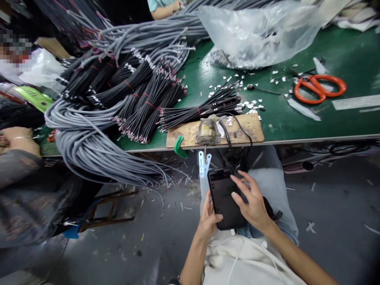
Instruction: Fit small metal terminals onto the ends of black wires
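Note:
A dark smartphone (227, 202) rests over my lap, gripped at its lower left side by my left hand (209, 217). My right hand (251, 198) hovers at the phone's upper right, fingers apart, with a fingertip at or just over the screen. A white cable runs from the phone's bottom edge. Just above the phone, a light blue clothespin (203, 164) hangs at the table edge. Behind it a small motor wrapped in tape (207, 132) sits on a wooden board (255, 128), beside a green hook-shaped piece (179, 147).
Bundles of black wires (142, 107) and thick grey cables (97, 146) cover the table's left side. Orange-handled scissors (320, 88), a plastic bag (261, 35) and white scraps lie on the green table (353, 75). Another person's arm (20, 146) is at the left, and another (164, 11) at the far side.

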Available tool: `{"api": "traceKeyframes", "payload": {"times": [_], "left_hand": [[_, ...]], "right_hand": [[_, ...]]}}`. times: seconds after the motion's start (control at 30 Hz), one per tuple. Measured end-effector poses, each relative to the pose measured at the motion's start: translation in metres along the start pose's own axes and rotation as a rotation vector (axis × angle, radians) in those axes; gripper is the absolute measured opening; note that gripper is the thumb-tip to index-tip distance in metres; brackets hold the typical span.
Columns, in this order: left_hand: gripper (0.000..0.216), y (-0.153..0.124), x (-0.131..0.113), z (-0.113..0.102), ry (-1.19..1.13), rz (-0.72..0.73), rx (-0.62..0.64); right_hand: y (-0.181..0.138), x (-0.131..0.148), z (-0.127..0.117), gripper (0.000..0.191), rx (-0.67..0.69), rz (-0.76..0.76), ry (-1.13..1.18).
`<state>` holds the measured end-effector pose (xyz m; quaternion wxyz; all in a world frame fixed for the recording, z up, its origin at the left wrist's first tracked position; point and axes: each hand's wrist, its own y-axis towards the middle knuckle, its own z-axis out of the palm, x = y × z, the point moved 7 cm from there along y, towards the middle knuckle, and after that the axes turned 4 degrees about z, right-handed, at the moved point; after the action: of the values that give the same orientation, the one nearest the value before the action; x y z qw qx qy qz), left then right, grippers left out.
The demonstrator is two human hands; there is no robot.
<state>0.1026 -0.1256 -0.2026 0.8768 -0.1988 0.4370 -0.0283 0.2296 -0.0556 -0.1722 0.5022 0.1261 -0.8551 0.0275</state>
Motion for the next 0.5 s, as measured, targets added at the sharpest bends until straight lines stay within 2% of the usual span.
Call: {"api": "traceKeyframes", "payload": {"times": [0.13, 0.27, 0.33, 0.4, 0.5], "left_hand": [[0.083, -0.002, 0.004, -0.005, 0.017, -0.017, -0.032], [0.086, -0.003, 0.006, -0.008, 0.029, -0.029, -0.041], [0.086, -0.002, 0.005, -0.008, 0.015, -0.02, -0.043], [0.087, -0.001, 0.002, -0.008, 0.01, -0.016, -0.048], [0.085, 0.001, -0.004, -0.007, 0.005, 0.005, -0.056]], "right_hand": [[0.008, 0.015, 0.001, 0.039, 0.002, -0.137, -0.189], [0.011, 0.02, -0.004, 0.039, -0.016, -0.143, -0.166], [0.01, 0.014, -0.007, 0.042, -0.026, -0.092, -0.079], [0.006, 0.002, -0.005, 0.049, 0.021, 0.015, 0.028], [-0.008, -0.018, 0.01, 0.069, 0.242, 0.21, 0.242]]}}
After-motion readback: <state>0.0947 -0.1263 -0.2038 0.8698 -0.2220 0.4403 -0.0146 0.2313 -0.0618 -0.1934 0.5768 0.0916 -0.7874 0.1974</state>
